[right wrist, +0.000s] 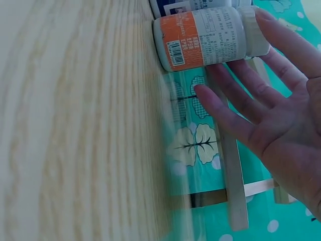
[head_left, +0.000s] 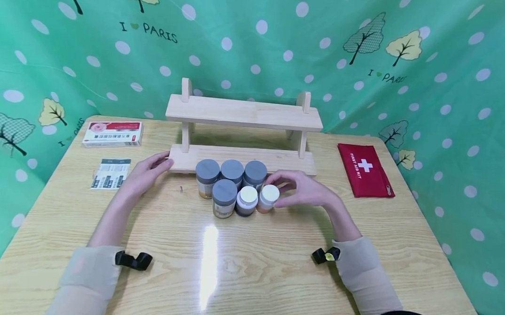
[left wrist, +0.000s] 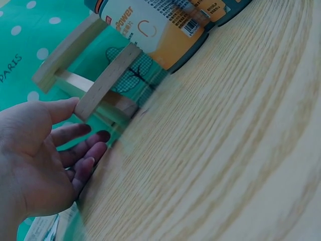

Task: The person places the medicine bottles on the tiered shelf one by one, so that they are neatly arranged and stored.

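In the head view, my left hand [head_left: 147,171] is at the left end of the wooden two-tier rack [head_left: 243,112]. Its thumb touches the end of the lower board, while the other fingers hang loosely below. Three jars with grey lids [head_left: 232,168] form a back row against the rack's front. Ahead of them stand another grey-lidded jar [head_left: 224,198] and two white-capped bottles [head_left: 247,201]. My right hand [head_left: 302,190] is beside the rightmost white-capped bottle [right wrist: 205,37], which has an orange and white label. Its thumb touches the cap; the other fingers are spread, not curled round it.
A red first aid kit pouch [head_left: 364,171] lies at the table's right. On the left are a red and white box [head_left: 113,133] and a blister pack [head_left: 110,174]. Green patterned cloth [head_left: 257,45] hangs behind the table [head_left: 167,276].
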A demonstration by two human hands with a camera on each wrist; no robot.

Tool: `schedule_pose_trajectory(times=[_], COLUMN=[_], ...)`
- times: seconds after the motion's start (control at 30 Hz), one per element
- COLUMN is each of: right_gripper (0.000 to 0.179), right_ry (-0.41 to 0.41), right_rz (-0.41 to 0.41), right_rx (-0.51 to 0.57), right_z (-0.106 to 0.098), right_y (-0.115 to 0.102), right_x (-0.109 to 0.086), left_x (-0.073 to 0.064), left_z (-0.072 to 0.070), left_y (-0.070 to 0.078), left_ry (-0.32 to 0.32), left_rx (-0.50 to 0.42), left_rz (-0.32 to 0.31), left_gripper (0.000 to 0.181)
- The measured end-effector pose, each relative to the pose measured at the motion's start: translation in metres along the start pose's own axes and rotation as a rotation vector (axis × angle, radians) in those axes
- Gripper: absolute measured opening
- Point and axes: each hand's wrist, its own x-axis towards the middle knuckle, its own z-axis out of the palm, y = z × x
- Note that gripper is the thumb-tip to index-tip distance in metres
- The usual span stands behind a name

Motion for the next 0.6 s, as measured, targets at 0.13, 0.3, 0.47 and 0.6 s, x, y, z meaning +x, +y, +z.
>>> schedule_pose_trajectory(times=[0.13, 0.3, 0.47, 0.6], right_gripper=[0.049, 0.048, 0.047, 0.046], right_ry=[0.0, -0.003, -0.004, 0.002], right_rz=[0.017, 0.024, 0.016, 0.006], right_rx=[-0.017, -0.009, 0.002, 0.0], right_z=[0.001, 0.0021, 0.0019, 0.0016], right_y=[-0.0023, -0.004, -0.004, -0.0057], right_x=[0.0007, 0.0009, 0.001, -0.0004], left_x=[-0.0009, -0.0004, -0.0012, -0.0028], left_z=[0.0001, -0.0001, 0.0003, 0.0008], left_y=[0.0011, 0.0006, 0.0012, 0.0029], left_ry=[0.001, 0.001, 0.004, 0.006], left_rx=[-0.004, -0.009, -0.01, -0.006], left_rz=[-0.006, -0.013, -0.009, -0.011], left_gripper=[0.076, 0.075, 0.077, 0.079])
